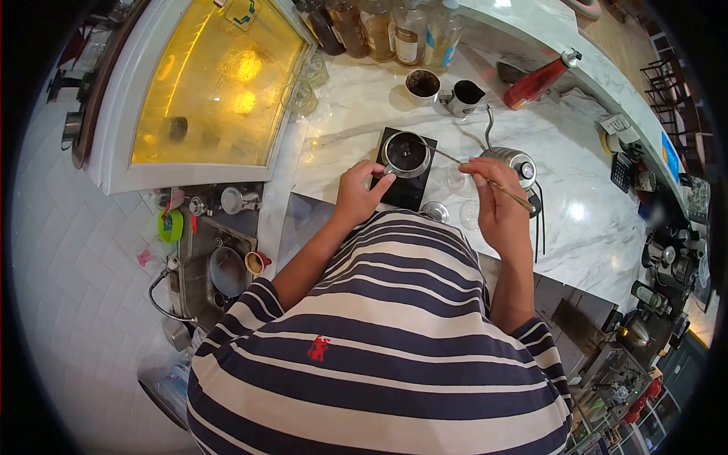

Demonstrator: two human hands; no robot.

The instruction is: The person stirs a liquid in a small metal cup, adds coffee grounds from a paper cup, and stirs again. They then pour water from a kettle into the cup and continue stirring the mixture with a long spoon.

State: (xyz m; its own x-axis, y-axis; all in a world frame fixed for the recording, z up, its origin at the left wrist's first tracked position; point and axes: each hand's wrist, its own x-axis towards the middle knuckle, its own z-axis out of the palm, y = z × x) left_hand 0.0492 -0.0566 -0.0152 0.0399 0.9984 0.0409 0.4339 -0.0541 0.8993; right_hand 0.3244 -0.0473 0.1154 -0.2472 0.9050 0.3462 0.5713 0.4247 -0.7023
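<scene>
A round cup point(407, 174) of dark liquid stands on a black flat scale point(409, 192) at the middle of the marble counter. My left hand point(359, 192) pinches the cup's handle, with thumb and fingers closed at its near left side. Between the closed fingers of my right hand point(497, 203) is a long thin metal spoon point(447, 156), slanting down to the left. Its far end reaches the cup, and the tip is hard to make out. Just beyond my right hand sits a steel gooseneck kettle point(520, 164).
Behind the scale are a white cup with dark contents point(422, 85) and a small pitcher point(464, 102). A red bottle point(535, 85) leans right of them. Several bottles point(377, 34) line the back left. A yellow-lit glass case point(205, 91) stands left, above a sink point(199, 262).
</scene>
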